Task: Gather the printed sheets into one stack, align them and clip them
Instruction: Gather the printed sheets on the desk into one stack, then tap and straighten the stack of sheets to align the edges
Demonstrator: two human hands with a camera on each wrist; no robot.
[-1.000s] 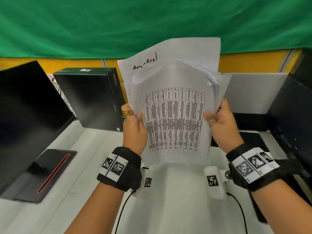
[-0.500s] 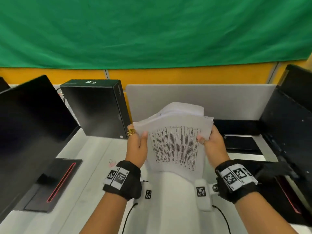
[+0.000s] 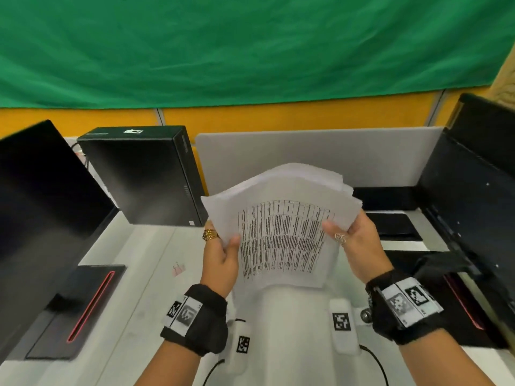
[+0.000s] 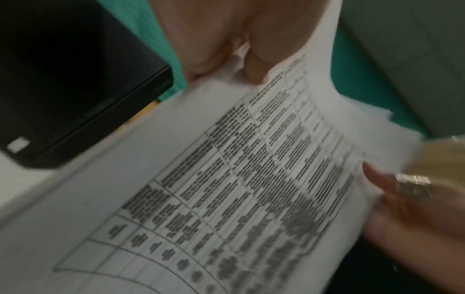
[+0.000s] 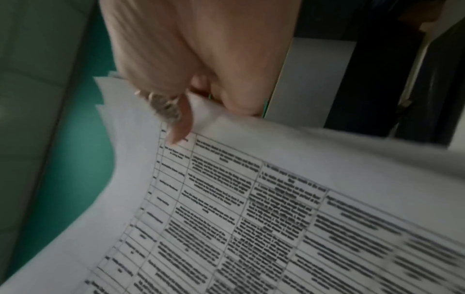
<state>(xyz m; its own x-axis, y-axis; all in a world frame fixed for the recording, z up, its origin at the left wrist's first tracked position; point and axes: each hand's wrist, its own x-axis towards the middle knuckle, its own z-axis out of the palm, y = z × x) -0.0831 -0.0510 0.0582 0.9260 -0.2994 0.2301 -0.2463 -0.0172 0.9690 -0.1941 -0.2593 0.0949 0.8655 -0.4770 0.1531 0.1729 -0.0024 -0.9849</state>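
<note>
Monitor [image 3: 41, 218]: black, at the counter's [image 3: 133, 288] left edge.
Clip [image 3: 178, 268]: pink, on open counter left of the hands.
Left hand [image 3: 220, 260]: thumb and fingers pinch the sheets' left edge.
Sheets [image 3: 284, 235]: raised above the counter, top edges uneven.
Right hand [image 3: 354, 243]: grips the sheets' right edge.
</note>
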